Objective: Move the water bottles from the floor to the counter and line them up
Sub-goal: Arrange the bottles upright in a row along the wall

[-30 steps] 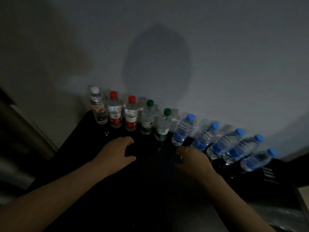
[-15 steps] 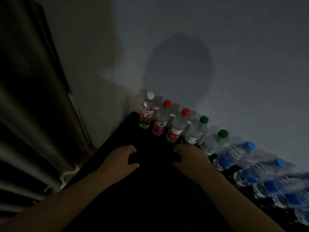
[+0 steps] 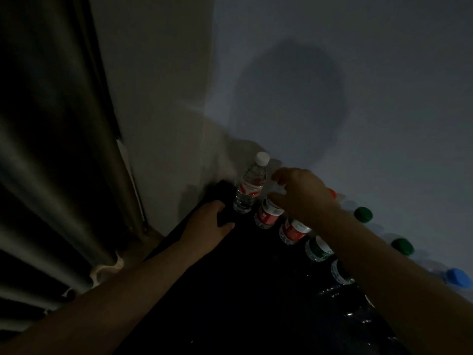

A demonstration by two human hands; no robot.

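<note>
Water bottles stand in a row along the wall on the dark counter [image 3: 243, 290]. A white-capped bottle [image 3: 249, 185] is at the left end. Beside it is a red-labelled bottle [image 3: 268, 216], and my right hand [image 3: 302, 193] curls round its upper part and hides the cap. My right forearm crosses over a second red-labelled bottle [image 3: 293, 230] and two green-labelled bottles [image 3: 317, 249]; their green caps [image 3: 363, 214] show beyond the arm. A blue cap [image 3: 458, 278] shows at the far right. My left hand [image 3: 210, 226] rests on the counter just left of the white-capped bottle and holds nothing.
A pale wall [image 3: 332, 85] runs right behind the row. The counter's left edge drops off beside a wall corner and dark folded drapery [image 3: 51, 175]. Shiny dark plastic [image 3: 353, 311] lies on the counter near my right arm.
The view has swung left along the row. My right hand has lifted off the counter and closed on the first red-labelled bottle. My left hand has slid toward the white-capped bottle.
</note>
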